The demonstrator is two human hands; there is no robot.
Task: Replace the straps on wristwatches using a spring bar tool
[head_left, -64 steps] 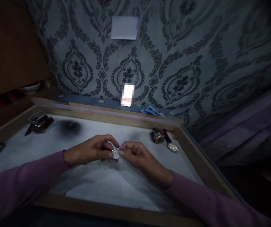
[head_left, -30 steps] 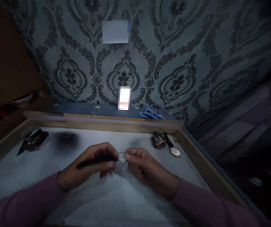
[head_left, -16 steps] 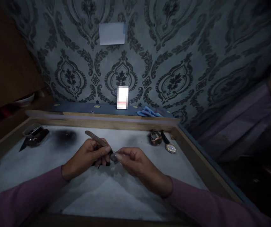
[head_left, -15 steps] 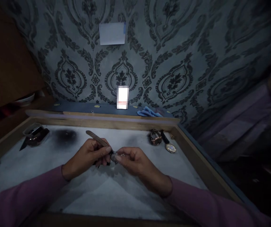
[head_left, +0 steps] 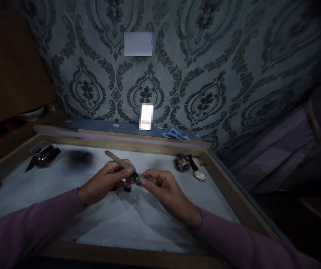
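My left hand point(head_left: 114, 178) is closed on a watch strap point(head_left: 117, 158); its brown end with holes sticks up past my fingers. A dark strap piece point(head_left: 126, 189) shows under that hand. At the strap's lower end is a small round watch case point(head_left: 138, 181), pinched between the thumb and fingers of my right hand point(head_left: 161, 185). Those fingers partly cover the case, so how the strap meets it cannot be made out. Both hands are held close together above the white surface point(head_left: 126, 228) of a wood-edged tray.
Beyond my right hand lie a coiled watch point(head_left: 182, 163) and a gold-cased watch point(head_left: 199, 175) with a black strap. At the left are a clear container point(head_left: 41, 148) and a dark, shiny watch point(head_left: 44, 160). A lit phone point(head_left: 146, 117) and a blue cloth point(head_left: 175, 133) rest behind the wooden rim point(head_left: 121, 141).
The camera view has shifted slightly. My right fingers have changed their hold a little at the watch case, and more of the case shows. My left hand keeps its grip on the strap.
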